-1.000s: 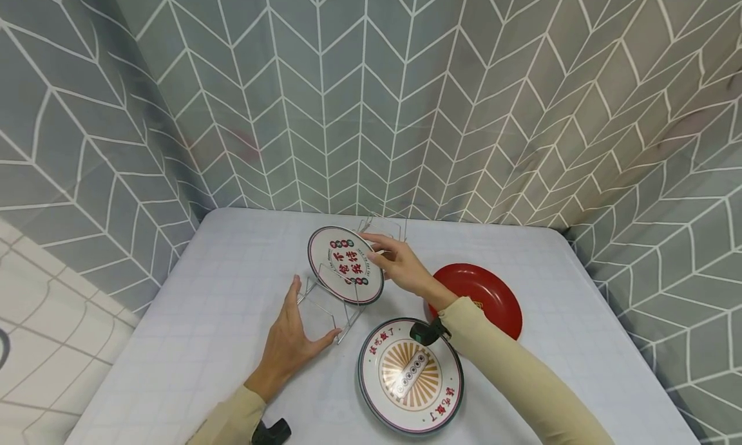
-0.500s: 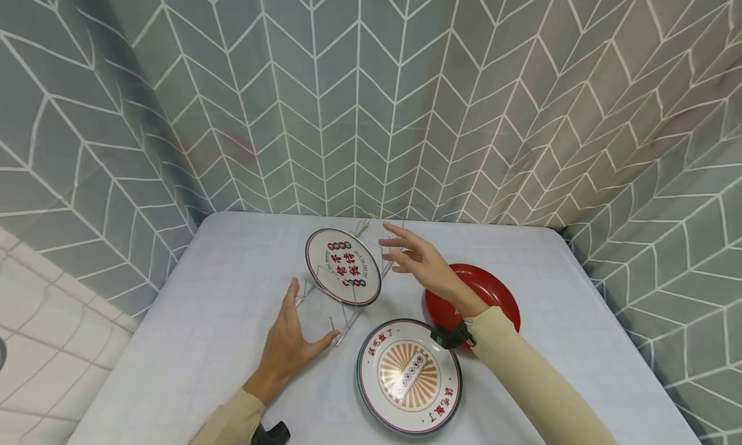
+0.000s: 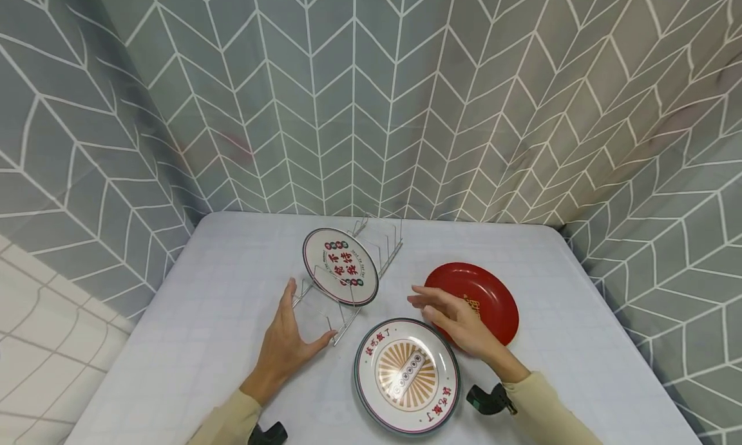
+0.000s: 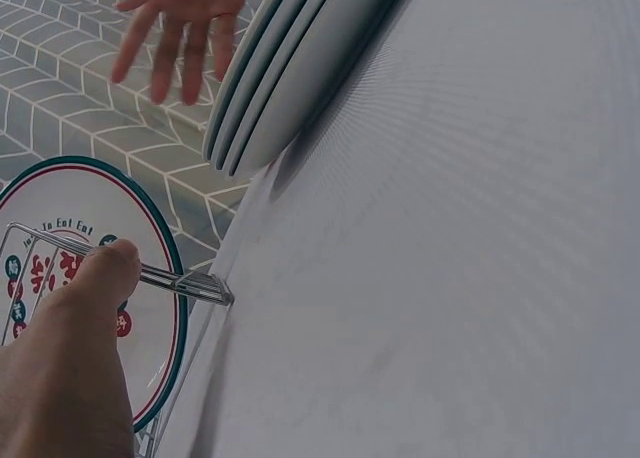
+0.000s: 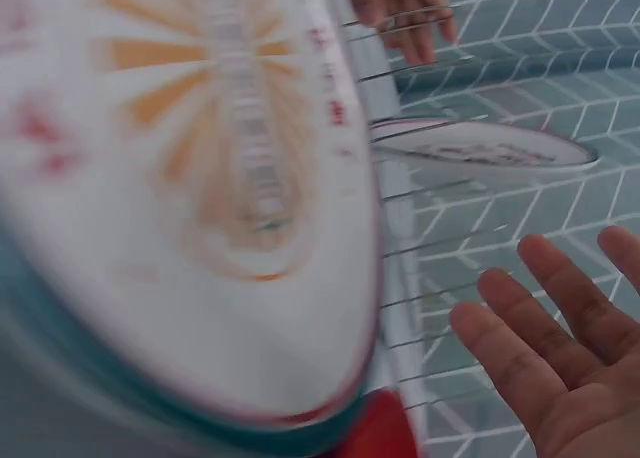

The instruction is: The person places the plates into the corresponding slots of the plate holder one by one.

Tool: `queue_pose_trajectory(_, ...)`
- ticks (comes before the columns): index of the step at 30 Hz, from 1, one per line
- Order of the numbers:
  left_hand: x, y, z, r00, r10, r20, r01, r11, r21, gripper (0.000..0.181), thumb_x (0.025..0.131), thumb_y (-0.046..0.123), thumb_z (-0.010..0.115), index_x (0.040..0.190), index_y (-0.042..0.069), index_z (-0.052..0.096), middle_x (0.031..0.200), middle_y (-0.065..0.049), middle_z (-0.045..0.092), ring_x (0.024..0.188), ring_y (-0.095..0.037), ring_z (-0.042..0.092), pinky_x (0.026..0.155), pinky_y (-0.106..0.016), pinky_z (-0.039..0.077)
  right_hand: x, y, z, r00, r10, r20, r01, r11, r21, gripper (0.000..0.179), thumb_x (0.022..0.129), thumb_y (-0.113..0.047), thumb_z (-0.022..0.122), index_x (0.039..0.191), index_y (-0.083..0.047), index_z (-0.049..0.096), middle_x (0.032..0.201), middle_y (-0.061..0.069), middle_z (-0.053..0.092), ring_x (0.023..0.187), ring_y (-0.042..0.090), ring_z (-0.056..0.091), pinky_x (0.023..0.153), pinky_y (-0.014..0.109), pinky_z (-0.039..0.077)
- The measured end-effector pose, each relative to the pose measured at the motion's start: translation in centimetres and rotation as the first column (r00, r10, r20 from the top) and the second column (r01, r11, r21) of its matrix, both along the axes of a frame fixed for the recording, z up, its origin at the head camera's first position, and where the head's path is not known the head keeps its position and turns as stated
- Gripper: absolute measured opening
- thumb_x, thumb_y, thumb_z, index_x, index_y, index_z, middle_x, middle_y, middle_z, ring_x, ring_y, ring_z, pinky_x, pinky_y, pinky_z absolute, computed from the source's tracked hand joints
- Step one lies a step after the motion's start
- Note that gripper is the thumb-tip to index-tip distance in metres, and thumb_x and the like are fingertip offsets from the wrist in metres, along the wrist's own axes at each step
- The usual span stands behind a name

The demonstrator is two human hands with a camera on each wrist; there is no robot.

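At centre stands a wire rack [image 3: 391, 259]. A white plate stack [image 3: 407, 375] (lower centre, count hard to tell) and a red plate [image 3: 494, 297] (right of centre) seem left to do; one patterned plate [image 3: 341, 265], leaning in the rack, looks done. The left hand [image 3: 286, 343] grips the rack's near end, fingers spread wide; the right hand [image 3: 459, 319], fingers extended, holds nothing.

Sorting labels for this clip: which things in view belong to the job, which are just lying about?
In the job:
wire rack
plate set in it
left hand, thumb on the rack
right hand
plate stack, probably
red plate, probably

Just there:
white table
patterned curtain
wrist cameras
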State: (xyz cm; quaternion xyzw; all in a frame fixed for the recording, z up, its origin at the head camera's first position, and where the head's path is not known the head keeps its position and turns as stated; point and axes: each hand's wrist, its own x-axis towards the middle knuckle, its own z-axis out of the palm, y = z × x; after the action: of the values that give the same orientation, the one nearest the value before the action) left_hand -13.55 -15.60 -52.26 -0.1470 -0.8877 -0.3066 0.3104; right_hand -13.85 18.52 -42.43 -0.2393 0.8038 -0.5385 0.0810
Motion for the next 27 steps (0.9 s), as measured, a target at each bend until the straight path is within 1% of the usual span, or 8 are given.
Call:
queue_pose_trajectory(3, 0.0, 0.0, 0.1, 1.000, -0.004, 0.016, 0.004, 1.000, 0.000, 0.126, 0.065, 0.056, 0.083, 0.152, -0.007, 0.018, 0.155, -0.023, 0.033, 0.134, -0.039, 0.046, 0.099, -0.046, 0.050, 0.8, 0.7, -1.3, 0.999, 0.004, 0.038, -0.004, 1.000, -0.015, 0.043, 0.100, -0.008, 0.052, 0.143, -0.003, 0.047, 0.134, 0.020, 0.060, 0.122, 0.023, 0.060, 0.098, 0.020, 0.050)
queue_pose_trajectory(6, -0.1, 0.0, 0.2, 1.000, 0.000, 0.017, 0.000, 1.000, -0.002, 0.127, 0.063, 0.054, 0.085, 0.152, -0.007, 0.018, 0.155, -0.024, 0.034, 0.134, -0.038, 0.047, 0.099, -0.046, 0.050, 1.3, 1.0, -2.0, 0.995, 0.018, 0.096, -0.017, 1.000, -0.009, 0.044, 0.101, -0.011, 0.050, 0.144, -0.003, 0.045, 0.136, 0.019, 0.059, 0.125, 0.020, 0.058, 0.100, 0.016, 0.047)
queue_pose_trajectory(8, -0.1, 0.0, 0.2, 1.000, 0.001, 0.014, -0.001, 1.000, 0.000, 0.127, 0.062, 0.053, 0.086, 0.152, -0.007, 0.018, 0.154, -0.025, 0.035, 0.134, -0.038, 0.047, 0.099, -0.047, 0.050, 1.5, 1.2, -2.2, 0.994, 0.023, 0.110, -0.023, 1.000, -0.001, 0.044, 0.102, -0.012, 0.049, 0.144, -0.003, 0.044, 0.136, 0.019, 0.059, 0.126, 0.019, 0.057, 0.101, 0.017, 0.047)
queue_pose_trajectory(10, -0.1, 0.0, 0.2, 1.000, -0.001, 0.011, 0.001, 1.000, 0.000, 0.127, 0.062, 0.053, 0.086, 0.152, -0.007, 0.019, 0.153, -0.025, 0.035, 0.134, -0.039, 0.047, 0.099, -0.047, 0.050, 1.8, 1.3, -2.4, 0.995, 0.004, 0.098, -0.004, 1.000, 0.001, 0.042, 0.102, -0.013, 0.048, 0.143, -0.002, 0.046, 0.135, 0.019, 0.060, 0.125, 0.020, 0.058, 0.101, 0.020, 0.049)
queue_pose_trajectory(13, -0.1, 0.1, 0.2, 1.000, -0.008, 0.009, 0.008, 1.000, 0.003, 0.127, 0.062, 0.053, 0.086, 0.152, -0.007, 0.019, 0.153, -0.025, 0.035, 0.134, -0.039, 0.047, 0.099, -0.047, 0.050, 2.0, 1.6, -2.7, 0.997, -0.044, 0.060, 0.046, 0.998, -0.038, 0.039, 0.102, -0.011, 0.048, 0.138, 0.002, 0.050, 0.132, 0.024, 0.060, 0.121, 0.013, 0.061, 0.098, 0.025, 0.052)
queue_pose_trajectory(18, -0.1, 0.1, 0.2, 1.000, -0.006, 0.007, 0.006, 1.000, 0.002, 0.126, 0.063, 0.054, 0.085, 0.152, -0.007, 0.018, 0.154, -0.024, 0.034, 0.134, -0.039, 0.047, 0.098, -0.046, 0.051, 2.1, 2.3, -3.6, 0.990, -0.142, -0.006, 0.141, 0.988, -0.065, 0.034, 0.100, -0.005, 0.050, 0.133, 0.004, 0.055, 0.127, 0.028, 0.061, 0.117, 0.009, 0.063, 0.096, 0.016, 0.050)
queue_pose_trajectory(23, -0.1, 0.1, -0.1, 1.000, -0.003, 0.017, 0.003, 1.000, 0.003, 0.127, 0.064, 0.055, 0.084, 0.153, -0.005, 0.017, 0.155, -0.024, 0.034, 0.135, -0.038, 0.046, 0.099, -0.046, 0.051, 2.1, 2.9, -4.4, 0.989, -0.146, -0.015, 0.146, 0.989, -0.029, 0.035, 0.101, -0.010, 0.051, 0.134, 0.000, 0.056, 0.128, 0.023, 0.063, 0.116, -0.003, 0.060, 0.097, 0.009, 0.045)
queue_pose_trajectory(27, -0.1, 0.2, -0.1, 1.000, -0.005, 0.014, 0.005, 1.000, 0.001, 0.127, 0.064, 0.057, 0.084, 0.153, -0.005, 0.017, 0.154, -0.025, 0.034, 0.134, -0.039, 0.047, 0.099, -0.047, 0.050, 2.1, 3.3, -4.7, 0.990, -0.141, -0.032, 0.141, 0.990, -0.002, 0.035, 0.101, -0.012, 0.051, 0.134, 0.000, 0.057, 0.129, 0.020, 0.063, 0.118, -0.002, 0.059, 0.098, 0.010, 0.044)
